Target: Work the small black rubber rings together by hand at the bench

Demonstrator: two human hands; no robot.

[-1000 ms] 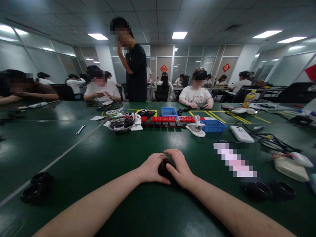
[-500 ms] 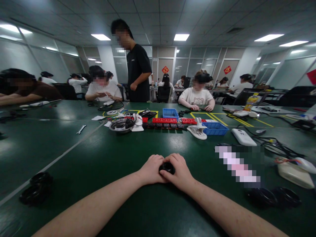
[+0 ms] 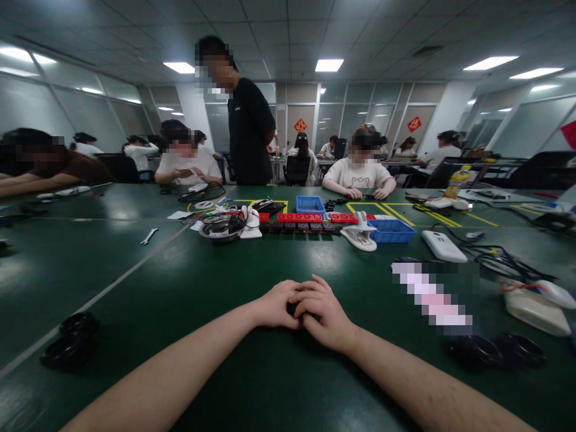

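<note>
One bowl (image 3: 219, 239) of cables (image 3: 231, 224) beyond both hands' (image 3: 276, 305) (image 3: 327, 315) fingers (image 3: 311, 295), curled round a black part (image 3: 291, 308)

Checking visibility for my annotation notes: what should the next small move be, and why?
I'd probably raise the right hand's fingers slightly while the left hand steadies the small black object. Both hands curl around it over the smooth dark-green tabletop, and the right fingers overlap the left fingertips; only a sliver shows, so its orientation can't be read.
</note>
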